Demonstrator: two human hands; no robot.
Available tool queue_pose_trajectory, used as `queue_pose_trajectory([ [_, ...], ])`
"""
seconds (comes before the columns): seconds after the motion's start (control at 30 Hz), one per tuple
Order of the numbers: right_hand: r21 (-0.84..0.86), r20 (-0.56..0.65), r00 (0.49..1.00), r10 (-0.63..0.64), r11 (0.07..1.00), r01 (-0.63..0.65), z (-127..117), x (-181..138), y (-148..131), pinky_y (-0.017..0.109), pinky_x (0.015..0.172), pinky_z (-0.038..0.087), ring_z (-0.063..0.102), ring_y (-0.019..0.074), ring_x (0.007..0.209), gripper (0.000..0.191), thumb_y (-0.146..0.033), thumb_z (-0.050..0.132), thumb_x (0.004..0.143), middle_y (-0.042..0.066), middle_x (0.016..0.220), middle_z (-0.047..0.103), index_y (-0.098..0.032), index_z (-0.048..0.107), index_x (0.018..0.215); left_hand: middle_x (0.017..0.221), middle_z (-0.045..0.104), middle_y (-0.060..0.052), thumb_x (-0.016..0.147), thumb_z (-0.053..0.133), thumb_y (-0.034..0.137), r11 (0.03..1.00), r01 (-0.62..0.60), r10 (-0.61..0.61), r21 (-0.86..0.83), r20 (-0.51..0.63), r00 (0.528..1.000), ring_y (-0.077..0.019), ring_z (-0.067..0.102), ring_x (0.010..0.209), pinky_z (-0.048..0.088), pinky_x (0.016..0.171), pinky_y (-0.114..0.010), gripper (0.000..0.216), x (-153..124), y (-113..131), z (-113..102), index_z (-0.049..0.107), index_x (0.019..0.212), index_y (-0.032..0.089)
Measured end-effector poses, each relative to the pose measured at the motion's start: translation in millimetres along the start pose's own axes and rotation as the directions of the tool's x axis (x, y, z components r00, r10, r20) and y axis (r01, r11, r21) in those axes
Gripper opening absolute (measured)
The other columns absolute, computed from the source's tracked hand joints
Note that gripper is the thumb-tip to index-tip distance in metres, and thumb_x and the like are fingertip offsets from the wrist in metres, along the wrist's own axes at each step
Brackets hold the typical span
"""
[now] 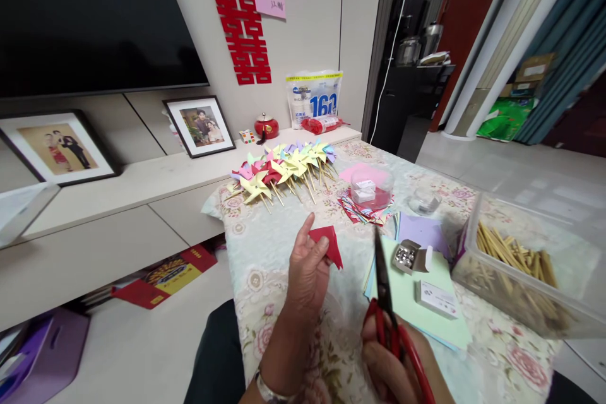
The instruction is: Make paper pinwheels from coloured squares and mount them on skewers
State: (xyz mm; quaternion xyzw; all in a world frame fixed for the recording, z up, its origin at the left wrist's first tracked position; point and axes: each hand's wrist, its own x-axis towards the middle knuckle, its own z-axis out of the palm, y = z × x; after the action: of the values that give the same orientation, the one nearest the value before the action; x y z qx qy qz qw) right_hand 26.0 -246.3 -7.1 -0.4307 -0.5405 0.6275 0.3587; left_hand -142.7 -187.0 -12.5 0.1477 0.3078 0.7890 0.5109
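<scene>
Clock centred on the left hand. Left hand (307, 268): thumb and fingers clamped on a small folded red paper piece (333, 243), held above the flowered pastel tablecloth (269, 241). Right hand (395, 353), at 4 o'clock: closed around the red handles of dark-bladed scissors (383, 284), tips towards 12, apart from the paper. Pale green paper sheets (395, 300) at 3 to 4, bearing a small open cardboard box (402, 269) of silvery bits and a white box (436, 300). Farther, at 3: translucent plastic bin (466, 268) of thin wooden sticks (514, 251). At 11 to 12: yellow, red and lilac paper pinwheels (293, 166).
</scene>
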Motion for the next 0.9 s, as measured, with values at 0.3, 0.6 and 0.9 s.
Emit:
queue_pose_trajectory([
  [0.3,-0.018,-0.249,0.958,-0.145,0.989,0.145,-8,57,-41,0.028,0.052,0.053,0.067,0.0183,0.066,0.047,-0.05,0.077,0.074,0.013,0.112,0.071,-0.019,0.061,0.106,0.078,0.073,-0.001,0.066,0.084,0.021,0.906,-0.136,0.133,0.401,0.035,0.99,-0.0134,0.066,0.069,0.05,0.07,-0.024,0.068,1,-9,3,0.057,0.128,0.016],
  [0.6,0.138,-0.218,0.955,-0.199,0.963,0.232,14,91,-35,0.027,0.057,0.056,0.064,0.012,0.056,0.038,-0.043,0.079,0.071,0.006,0.092,0.073,-0.018,0.06,0.092,0.079,0.072,-0.001,0.073,0.078,0.022,0.842,-0.196,0.151,0.502,0.129,0.98,-0.0127,0.064,0.064,0.051,0.064,-0.024,0.064,-1,-13,-1,0.053,0.131,0.018],
  [0.9,0.106,-0.256,0.934,-0.251,0.953,0.285,-6,92,-27,0.03,0.059,0.054,0.065,0.0152,0.058,0.037,-0.04,0.079,0.072,0.006,0.086,0.072,-0.017,0.06,0.094,0.078,0.069,-0.001,0.076,0.077,0.033,0.842,-0.173,0.119,0.511,0.137,0.983,-0.0124,0.063,0.065,0.046,0.058,-0.021,0.052,0,-12,-3,0.06,0.122,0.016],
])
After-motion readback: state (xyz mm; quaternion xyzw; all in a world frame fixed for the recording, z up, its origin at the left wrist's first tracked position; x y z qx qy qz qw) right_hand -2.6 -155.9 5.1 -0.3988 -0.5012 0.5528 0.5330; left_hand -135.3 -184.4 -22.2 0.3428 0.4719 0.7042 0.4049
